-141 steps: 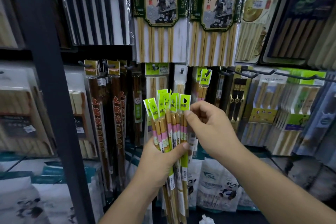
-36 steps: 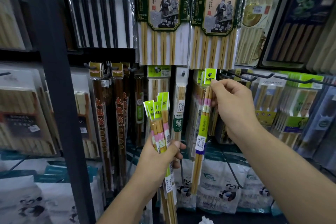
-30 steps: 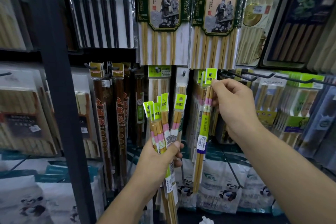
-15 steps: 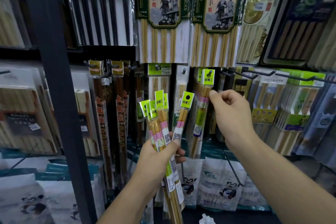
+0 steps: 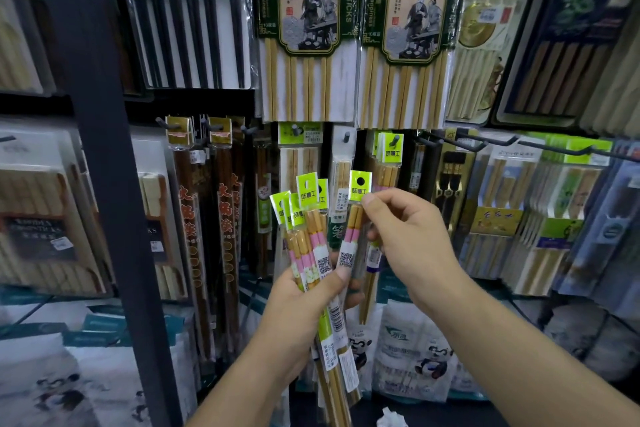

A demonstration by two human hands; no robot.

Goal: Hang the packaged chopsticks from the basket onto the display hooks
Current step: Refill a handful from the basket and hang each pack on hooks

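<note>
Left hand (image 5: 304, 302) grips bundle (image 5: 308, 236), right hand (image 5: 412, 236) pinches one pack (image 5: 353, 229) before a seemingly crowded hook (image 5: 395, 141)

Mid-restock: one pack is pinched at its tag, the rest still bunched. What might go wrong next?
1. The right hand pinches only the green header of one pack, and the thumb of the left hand lies across it, so pulling may drag neighbours from the fanned bundle.
2. The hook already carries matching packs, so the small header hole may miss its tip.
</note>
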